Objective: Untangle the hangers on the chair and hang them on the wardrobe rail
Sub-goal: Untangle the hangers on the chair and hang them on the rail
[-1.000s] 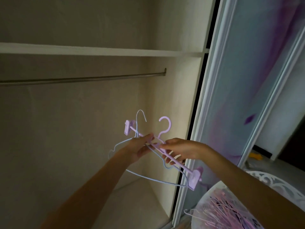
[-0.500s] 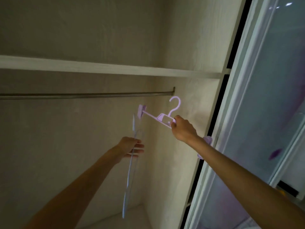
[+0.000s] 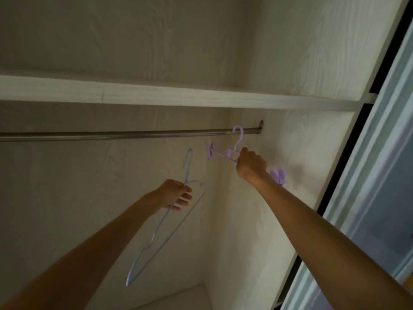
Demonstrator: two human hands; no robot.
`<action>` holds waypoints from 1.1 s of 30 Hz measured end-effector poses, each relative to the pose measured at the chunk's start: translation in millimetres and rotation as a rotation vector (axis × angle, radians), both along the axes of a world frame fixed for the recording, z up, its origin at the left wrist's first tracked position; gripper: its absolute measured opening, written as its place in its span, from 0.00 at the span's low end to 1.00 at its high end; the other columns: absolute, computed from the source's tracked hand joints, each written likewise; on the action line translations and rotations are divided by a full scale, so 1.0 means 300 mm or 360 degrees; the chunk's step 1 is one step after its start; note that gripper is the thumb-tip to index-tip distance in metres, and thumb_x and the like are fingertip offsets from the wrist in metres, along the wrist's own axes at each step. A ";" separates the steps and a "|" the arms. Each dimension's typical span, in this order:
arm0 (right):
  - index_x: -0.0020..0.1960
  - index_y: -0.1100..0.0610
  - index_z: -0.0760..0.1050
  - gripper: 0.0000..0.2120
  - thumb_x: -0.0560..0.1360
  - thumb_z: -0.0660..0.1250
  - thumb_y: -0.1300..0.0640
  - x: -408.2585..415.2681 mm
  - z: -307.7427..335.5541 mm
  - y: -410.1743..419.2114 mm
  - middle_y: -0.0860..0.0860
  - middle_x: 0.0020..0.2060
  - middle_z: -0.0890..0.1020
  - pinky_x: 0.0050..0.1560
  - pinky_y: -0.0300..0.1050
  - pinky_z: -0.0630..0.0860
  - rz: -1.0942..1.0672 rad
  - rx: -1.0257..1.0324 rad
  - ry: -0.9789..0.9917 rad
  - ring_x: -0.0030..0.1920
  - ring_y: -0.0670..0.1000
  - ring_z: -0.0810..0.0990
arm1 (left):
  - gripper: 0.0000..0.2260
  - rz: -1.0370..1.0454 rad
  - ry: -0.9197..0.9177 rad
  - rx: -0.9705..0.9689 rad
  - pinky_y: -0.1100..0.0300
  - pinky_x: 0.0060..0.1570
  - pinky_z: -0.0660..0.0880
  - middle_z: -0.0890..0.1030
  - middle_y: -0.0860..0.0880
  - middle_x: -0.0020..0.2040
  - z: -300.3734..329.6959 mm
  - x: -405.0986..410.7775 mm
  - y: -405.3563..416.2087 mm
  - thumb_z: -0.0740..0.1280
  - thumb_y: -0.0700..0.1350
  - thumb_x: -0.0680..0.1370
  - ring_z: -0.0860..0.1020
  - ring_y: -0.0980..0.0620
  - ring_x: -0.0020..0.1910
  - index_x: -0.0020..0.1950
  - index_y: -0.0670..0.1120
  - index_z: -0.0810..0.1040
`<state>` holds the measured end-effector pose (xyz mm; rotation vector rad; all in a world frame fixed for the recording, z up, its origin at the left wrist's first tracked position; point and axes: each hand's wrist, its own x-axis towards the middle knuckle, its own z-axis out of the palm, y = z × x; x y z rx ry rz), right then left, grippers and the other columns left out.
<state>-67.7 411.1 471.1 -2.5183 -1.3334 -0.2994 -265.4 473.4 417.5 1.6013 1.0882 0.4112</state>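
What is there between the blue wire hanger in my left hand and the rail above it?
Nothing. In the head view, only bare wardrobe back wall shows between the blue wire hanger in the left hand and the rail.

The rail (image 3: 125, 135) ran bare from the left edge as far as the purple hanger (image 3: 231, 153), whose hook sat over it close to the right wall (image 3: 297, 153). Little room was left between that hook and the rail's wall mount. The shelf (image 3: 178, 95) lay close above the rail, leaving only a narrow gap over it. Below the rail the wardrobe stood open, crossed only by the blue hanger (image 3: 165, 233) held in the left hand (image 3: 176, 194), well under the rail. The door frame (image 3: 368, 175) bounded the right side.
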 end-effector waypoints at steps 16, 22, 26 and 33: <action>0.65 0.60 0.66 0.15 0.80 0.57 0.56 0.042 -0.020 0.094 0.57 0.59 0.76 0.49 0.46 0.71 0.0048 0.0011 -0.0057 0.57 0.57 0.77 | 0.09 -0.0089 0.0144 0.0326 0.64 0.34 0.69 0.74 0.51 0.36 0.021 0.028 0.092 0.57 0.43 0.82 0.70 0.55 0.32 0.54 0.48 0.77; 0.75 0.60 0.54 0.31 0.77 0.62 0.54 0.088 0.034 0.172 0.56 0.70 0.65 0.67 0.50 0.61 0.0327 0.0316 -0.0639 0.69 0.56 0.64 | 0.11 -0.0141 0.0168 0.0349 0.64 0.34 0.69 0.75 0.52 0.36 0.005 0.042 0.131 0.57 0.44 0.82 0.71 0.56 0.32 0.58 0.47 0.77; 0.75 0.59 0.53 0.31 0.77 0.62 0.53 0.143 0.042 0.199 0.56 0.72 0.63 0.73 0.53 0.53 0.0323 0.0117 -0.0766 0.72 0.57 0.59 | 0.11 -0.0217 0.0213 0.0368 0.64 0.34 0.69 0.75 0.52 0.37 -0.013 0.048 0.145 0.57 0.44 0.82 0.71 0.56 0.33 0.58 0.47 0.77; 0.77 0.52 0.48 0.35 0.75 0.62 0.58 0.275 0.071 0.145 0.59 0.76 0.51 0.74 0.57 0.43 0.0102 -0.0126 -0.0884 0.76 0.60 0.47 | 0.11 -0.0295 0.0272 0.0425 0.65 0.33 0.69 0.76 0.52 0.37 -0.012 0.067 0.162 0.57 0.43 0.82 0.71 0.56 0.32 0.59 0.46 0.77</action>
